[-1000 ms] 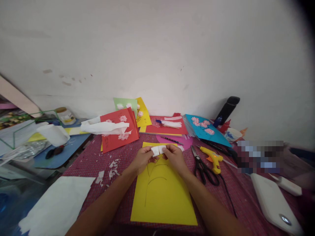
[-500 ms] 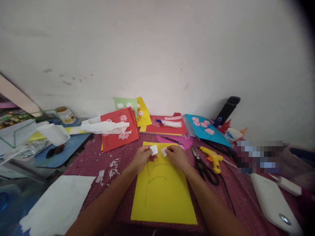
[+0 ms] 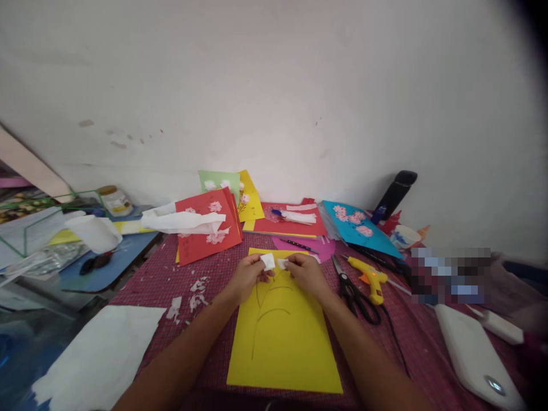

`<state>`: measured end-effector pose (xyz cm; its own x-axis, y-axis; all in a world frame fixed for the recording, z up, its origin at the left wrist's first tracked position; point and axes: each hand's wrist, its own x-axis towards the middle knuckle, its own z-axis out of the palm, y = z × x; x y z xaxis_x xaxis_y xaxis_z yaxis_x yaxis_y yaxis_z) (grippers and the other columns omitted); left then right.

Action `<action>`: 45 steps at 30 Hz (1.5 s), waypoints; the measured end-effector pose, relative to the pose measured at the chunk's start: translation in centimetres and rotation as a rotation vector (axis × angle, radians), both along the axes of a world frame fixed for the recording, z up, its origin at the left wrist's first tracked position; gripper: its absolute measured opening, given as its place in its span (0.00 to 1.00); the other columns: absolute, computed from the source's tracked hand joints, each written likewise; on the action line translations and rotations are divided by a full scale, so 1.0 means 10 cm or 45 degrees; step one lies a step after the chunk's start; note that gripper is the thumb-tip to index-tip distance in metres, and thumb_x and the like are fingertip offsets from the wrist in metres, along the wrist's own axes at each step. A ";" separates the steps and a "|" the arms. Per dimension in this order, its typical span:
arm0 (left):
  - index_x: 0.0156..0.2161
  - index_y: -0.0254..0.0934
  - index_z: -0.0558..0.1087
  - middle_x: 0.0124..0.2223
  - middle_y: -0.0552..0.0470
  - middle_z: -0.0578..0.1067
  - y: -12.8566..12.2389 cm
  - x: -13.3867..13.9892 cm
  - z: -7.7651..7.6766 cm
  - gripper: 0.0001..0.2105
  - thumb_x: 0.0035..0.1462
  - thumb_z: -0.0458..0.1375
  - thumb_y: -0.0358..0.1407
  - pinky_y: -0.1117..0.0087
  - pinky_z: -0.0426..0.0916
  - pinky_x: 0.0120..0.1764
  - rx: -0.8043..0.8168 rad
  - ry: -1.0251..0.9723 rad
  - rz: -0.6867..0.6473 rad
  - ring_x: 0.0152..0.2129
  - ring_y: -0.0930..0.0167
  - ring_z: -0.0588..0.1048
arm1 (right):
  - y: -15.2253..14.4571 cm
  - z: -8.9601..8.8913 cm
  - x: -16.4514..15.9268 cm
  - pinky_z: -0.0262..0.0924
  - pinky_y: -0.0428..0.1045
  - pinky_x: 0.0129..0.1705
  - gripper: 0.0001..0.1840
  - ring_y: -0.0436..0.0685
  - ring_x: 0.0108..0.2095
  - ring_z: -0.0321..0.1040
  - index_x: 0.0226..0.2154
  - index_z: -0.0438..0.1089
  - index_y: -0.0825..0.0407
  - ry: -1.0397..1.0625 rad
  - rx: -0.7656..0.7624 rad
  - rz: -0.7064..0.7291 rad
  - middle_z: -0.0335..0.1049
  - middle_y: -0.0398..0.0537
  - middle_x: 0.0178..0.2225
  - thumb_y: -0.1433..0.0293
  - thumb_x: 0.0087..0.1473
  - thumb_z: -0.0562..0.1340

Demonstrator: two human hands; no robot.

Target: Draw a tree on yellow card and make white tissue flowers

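White paper bits pinched in both hands over yellow sheet

White scraps, two of them: left hand (image 3: 247,276) pinches one paper scrap (image 3: 268,261) at its fingertips, right hand (image 3: 307,273) pinches a second, smaller scrap (image 3: 282,264). Fingers clenched on paper on both sides, nothing released. The two scraps sit just beside each other, small gap between, held above the far edge of the yellow sheet (image 3: 282,337). Each scrap lies inward from its own hand, toward the other hand; neither hand is clearly nearer the gap. Scraps too small to call a long axis.

Yellow sheet lies flat on the desk (image 3: 411,337) near the front edge, long axis running away from the person, pencil curves drawn on it.

Counts: one pair of scissors (image 3: 353,288) and one glue gun (image 3: 370,277) just right of the right hand, one large white sheet (image 3: 98,359) at the desk's front left corner, several coloured cards (image 3: 205,228) along the far edge, loose white shreds (image 3: 192,291) left of the hands.
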<state>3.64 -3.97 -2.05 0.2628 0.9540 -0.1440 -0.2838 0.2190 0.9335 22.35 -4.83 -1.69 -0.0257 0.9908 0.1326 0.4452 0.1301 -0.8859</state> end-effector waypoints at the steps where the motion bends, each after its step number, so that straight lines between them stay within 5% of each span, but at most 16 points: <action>1: 0.40 0.30 0.74 0.38 0.43 0.77 -0.01 0.00 0.02 0.13 0.49 0.63 0.35 0.74 0.69 0.26 0.000 -0.049 -0.009 0.27 0.70 0.77 | 0.00 0.01 -0.01 0.49 0.45 0.23 0.10 0.50 0.21 0.58 0.24 0.70 0.53 0.027 0.013 -0.003 0.64 0.40 0.19 0.65 0.50 0.59; 7: 0.43 0.30 0.75 0.43 0.40 0.77 -0.05 -0.01 0.08 0.14 0.51 0.63 0.34 0.72 0.70 0.31 0.049 -0.244 -0.148 0.35 0.67 0.77 | -0.04 0.05 -0.05 0.48 0.45 0.23 0.13 0.49 0.20 0.56 0.21 0.68 0.52 0.113 0.060 0.022 0.63 0.40 0.18 0.62 0.50 0.62; 15: 0.39 0.30 0.75 0.37 0.45 0.78 -0.04 0.01 0.07 0.11 0.49 0.65 0.32 0.72 0.70 0.33 0.030 -0.311 -0.074 0.32 0.71 0.76 | -0.07 0.09 -0.07 0.52 0.44 0.25 0.11 0.49 0.22 0.59 0.27 0.72 0.53 0.321 0.043 0.150 0.66 0.40 0.23 0.61 0.48 0.65; 30: 0.40 0.31 0.74 0.37 0.44 0.77 -0.03 -0.01 0.05 0.11 0.49 0.64 0.32 0.74 0.70 0.28 -0.058 -0.212 -0.066 0.29 0.70 0.77 | 0.00 0.09 0.04 0.49 0.44 0.21 0.09 0.48 0.17 0.56 0.24 0.68 0.52 0.376 -0.077 0.024 0.63 0.38 0.17 0.63 0.49 0.60; 39: 0.39 0.30 0.73 0.34 0.46 0.76 -0.04 0.01 0.04 0.12 0.47 0.63 0.32 0.75 0.68 0.24 -0.024 -0.043 -0.096 0.24 0.73 0.75 | 0.03 0.03 0.07 0.50 0.45 0.22 0.06 0.50 0.20 0.60 0.23 0.72 0.53 -0.062 -0.130 -0.026 0.68 0.42 0.19 0.68 0.44 0.61; 45: 0.37 0.31 0.73 0.34 0.48 0.76 -0.03 0.02 0.04 0.12 0.46 0.64 0.34 0.75 0.68 0.24 0.027 0.008 -0.030 0.25 0.72 0.76 | 0.05 -0.03 0.12 0.54 0.46 0.28 0.06 0.53 0.26 0.65 0.27 0.73 0.52 -0.168 0.012 -0.040 0.73 0.46 0.26 0.73 0.44 0.60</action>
<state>3.81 -4.27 -1.69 0.2844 0.9504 -0.1257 -0.2726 0.2059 0.9398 23.60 -4.34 -1.96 -0.0124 0.9902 0.1394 0.5621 0.1222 -0.8180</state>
